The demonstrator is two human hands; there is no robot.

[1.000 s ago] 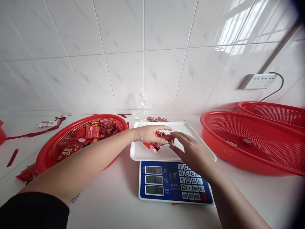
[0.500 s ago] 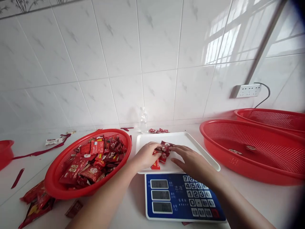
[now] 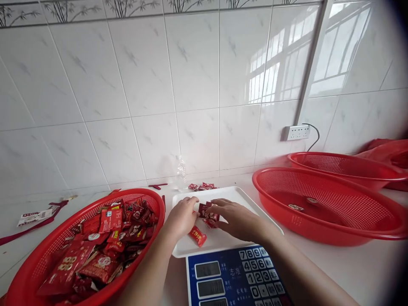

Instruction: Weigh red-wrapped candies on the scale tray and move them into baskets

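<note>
On the white tray (image 3: pixel 245 197) of a weighing scale lies a small pile of dark red snack packets (image 3: pixel 208 214). A brighter red packet (image 3: pixel 198 236) lies in front of it, slanting toward the scale's blue keypad panel (image 3: pixel 236 276). At the left side of the pile is my left hand (image 3: pixel 182 219), thumb and index finger apart, its other fingers partly hidden. My right hand (image 3: pixel 237 219) reaches in from the right, fingers stretched over the pile's edge and seemingly touching it. Neither hand is visibly closed around a packet.
A red basket (image 3: pixel 159 212) full of red snack packets stands at left. On the right are two red baskets, the nearer one (image 3: pixel 318 229) holding two small pieces. Behind the tray are a clear bottle (image 3: pixel 181 172) and several small packets (image 3: pixel 204 186). A socket strip (image 3: pixel 296 132) is on the wall.
The view has tilted up and turned slightly right. My left hand has drawn back a little from the pile, leaving a gap. The bright red packet now shows more fully.
</note>
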